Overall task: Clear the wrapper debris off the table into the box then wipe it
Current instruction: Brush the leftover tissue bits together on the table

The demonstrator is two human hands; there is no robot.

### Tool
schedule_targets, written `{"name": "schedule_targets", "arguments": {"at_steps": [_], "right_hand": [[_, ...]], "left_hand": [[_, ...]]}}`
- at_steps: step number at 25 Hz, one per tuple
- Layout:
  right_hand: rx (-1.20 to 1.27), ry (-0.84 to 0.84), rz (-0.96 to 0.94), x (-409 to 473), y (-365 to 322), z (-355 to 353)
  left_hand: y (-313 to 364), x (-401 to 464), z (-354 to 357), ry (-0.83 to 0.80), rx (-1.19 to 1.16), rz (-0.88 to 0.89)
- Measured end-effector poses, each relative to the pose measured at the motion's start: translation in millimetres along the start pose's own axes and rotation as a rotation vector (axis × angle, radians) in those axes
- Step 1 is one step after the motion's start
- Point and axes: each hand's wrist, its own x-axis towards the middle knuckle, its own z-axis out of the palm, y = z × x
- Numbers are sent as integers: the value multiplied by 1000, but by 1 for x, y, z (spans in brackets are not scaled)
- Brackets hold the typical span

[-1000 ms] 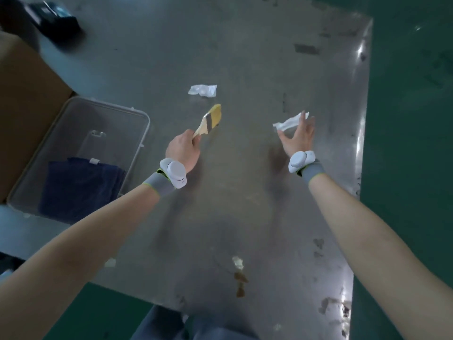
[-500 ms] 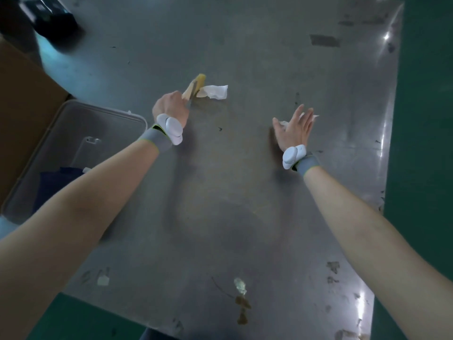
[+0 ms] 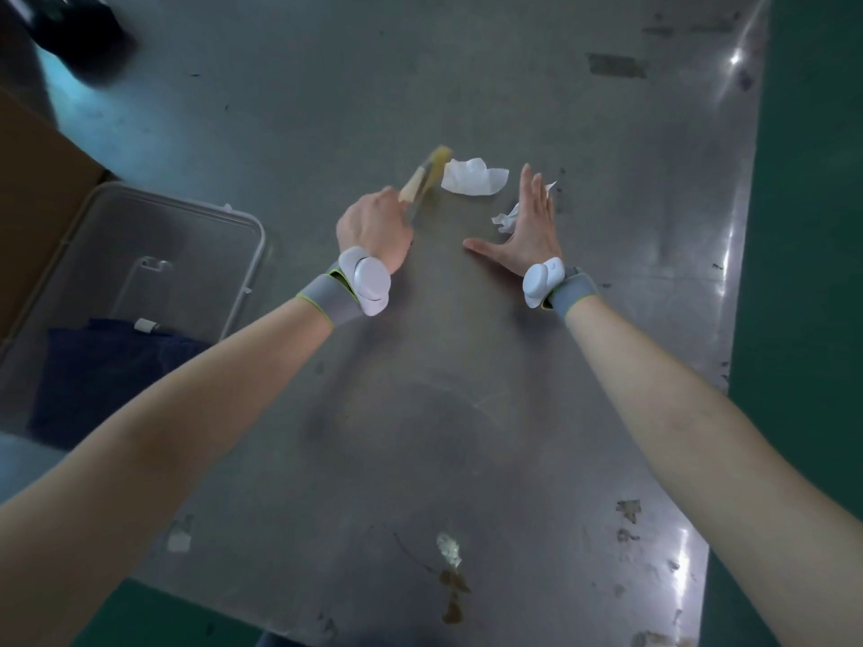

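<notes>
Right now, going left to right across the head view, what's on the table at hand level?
Clear plastic box → left hand → brush → large white wrapper → small crumpled wrapper → right hand.

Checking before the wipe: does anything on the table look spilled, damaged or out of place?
Yes. Brownish stains and flaked patches mar the table near its front edge. Two wrapper scraps, one larger and one smaller, lie between the hands. Nothing looks spilled.

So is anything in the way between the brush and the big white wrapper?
Nothing visible. The brush, held by the left hand, has its bristles right beside the big white wrapper. On the wrapper's other side stands the open right hand, with a smaller wrapper scrap against it.
</notes>
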Motion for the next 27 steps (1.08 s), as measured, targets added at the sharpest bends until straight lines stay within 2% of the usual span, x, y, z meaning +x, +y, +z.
{"name": "schedule_targets", "arguments": {"at_steps": [3, 9, 16, 19, 23, 27], "right_hand": [[-6, -2, 7, 10, 2, -1], [1, -33, -55, 27, -3, -3], [39, -75, -75, 19, -16, 22], [130, 6, -43, 1, -19, 26], [180, 207, -48, -33, -26, 22], [147, 263, 17, -78, -35, 18]], "left_hand": [[-3, 22, -8, 48, -38, -129], [24, 44, -9, -223, -34, 61], [11, 14, -1, -261, -89, 95], [5, -3, 0, -262, -136, 89], [-4, -36, -1, -276, -192, 69], [-16, -81, -3, -279, -300, 70]]}}
